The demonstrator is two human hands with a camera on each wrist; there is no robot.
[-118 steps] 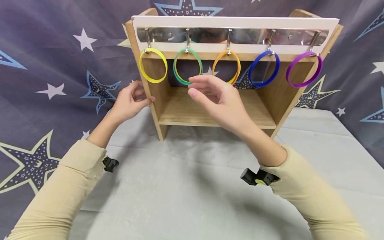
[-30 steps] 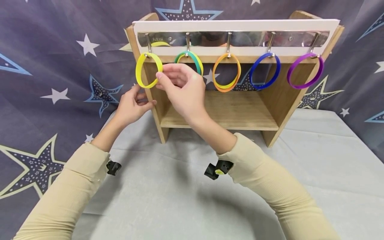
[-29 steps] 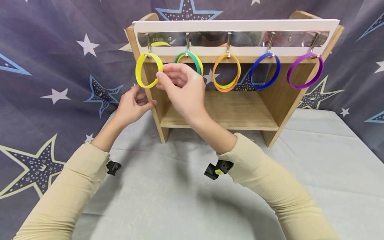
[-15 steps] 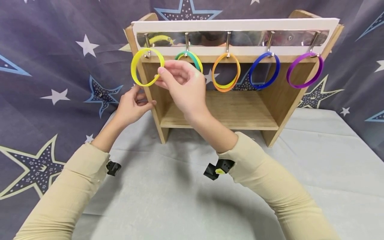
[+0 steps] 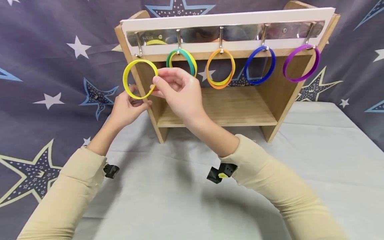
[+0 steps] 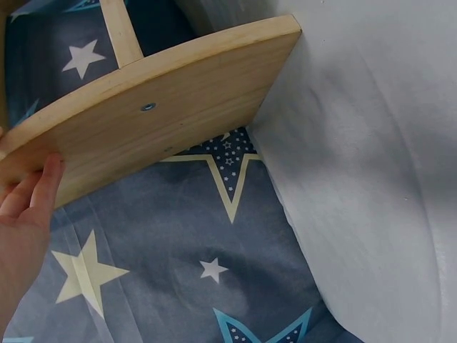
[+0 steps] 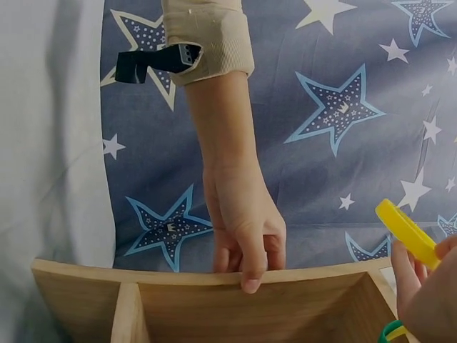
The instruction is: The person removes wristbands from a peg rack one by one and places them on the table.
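Observation:
A yellow ring is pinched between the thumb and fingers of the right hand, in front of and below the leftmost hook, apart from it. In the right wrist view the same yellow ring shows nearly edge-on beside the right hand. The left hand grips the left side panel of the wooden shelf, thumb on the front edge; the left wrist view shows its fingers flat on the panel's outer face.
Other hooks hold a green ring with a yellow one, an orange ring with a yellow one, a blue ring and a purple ring. Grey cloth covers the table; a star-patterned curtain hangs behind.
The right hand has moved left from the middle and taken hold of the yellow ring on the leftmost hook. That ring has come off the hook, forward and down. The shelf appears slightly tilted in view.

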